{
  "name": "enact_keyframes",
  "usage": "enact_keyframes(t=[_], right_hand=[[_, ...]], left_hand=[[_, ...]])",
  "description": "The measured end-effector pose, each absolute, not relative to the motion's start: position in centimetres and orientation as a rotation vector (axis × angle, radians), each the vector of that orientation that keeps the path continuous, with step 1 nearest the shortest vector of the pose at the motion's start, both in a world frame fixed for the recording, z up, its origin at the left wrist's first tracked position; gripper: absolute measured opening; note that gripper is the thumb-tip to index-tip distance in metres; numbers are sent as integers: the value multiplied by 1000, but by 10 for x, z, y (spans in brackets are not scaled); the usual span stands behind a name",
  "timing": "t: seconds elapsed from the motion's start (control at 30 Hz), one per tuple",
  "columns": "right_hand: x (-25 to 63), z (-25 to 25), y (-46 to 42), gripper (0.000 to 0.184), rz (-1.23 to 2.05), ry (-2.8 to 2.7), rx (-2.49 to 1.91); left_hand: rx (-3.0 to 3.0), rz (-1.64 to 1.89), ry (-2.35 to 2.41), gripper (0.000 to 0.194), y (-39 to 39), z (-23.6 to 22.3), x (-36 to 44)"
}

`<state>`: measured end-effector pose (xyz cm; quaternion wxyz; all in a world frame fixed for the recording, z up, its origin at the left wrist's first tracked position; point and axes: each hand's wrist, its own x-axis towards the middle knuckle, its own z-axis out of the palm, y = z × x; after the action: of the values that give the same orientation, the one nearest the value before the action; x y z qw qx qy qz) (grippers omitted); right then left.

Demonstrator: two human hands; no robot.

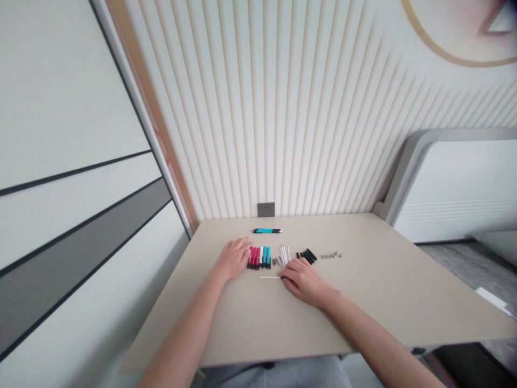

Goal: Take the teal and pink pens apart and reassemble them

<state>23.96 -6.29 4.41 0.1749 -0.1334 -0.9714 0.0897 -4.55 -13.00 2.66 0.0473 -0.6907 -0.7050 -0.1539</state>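
Left hand (234, 258) loosely spread beside the left end of the coloured pen barrels (257, 256) rowed mid-surface (242, 323); right hand (302, 280) at one end of a thin white rod (269, 277), pinching or merely touching, cannot tell.

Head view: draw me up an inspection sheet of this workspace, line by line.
Surface: beige table.
Job's things: row of red, white and blue barrels; white rods; black pieces; grey bits, too small to identify; blue-and-black pen beyond the row.
Clutter: nothing seen.
Hands: left hand beside the barrels, contact unclear; right hand at one end of a lone rod, grip unclear.
Cables: nothing seen.
Surroundings: ribbed wall with socket; white panels at left.
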Motion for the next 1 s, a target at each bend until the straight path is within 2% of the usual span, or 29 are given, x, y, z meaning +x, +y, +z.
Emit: enact_keyframes(t=[0.67, 0.87, 1.0], right_hand=[[242, 47, -63, 24, 280, -2721, -389], [241, 43, -60, 21, 281, -2680, -425], [240, 39, -58, 21, 287, -2645, -415]], left_hand=[[-2061, -679, -2150, 42, -145, 31, -51], [-2163, -792, -1840, 35, -155, 50, -33], [-2357, -689, -1626, 28, -160, 61, -7]])
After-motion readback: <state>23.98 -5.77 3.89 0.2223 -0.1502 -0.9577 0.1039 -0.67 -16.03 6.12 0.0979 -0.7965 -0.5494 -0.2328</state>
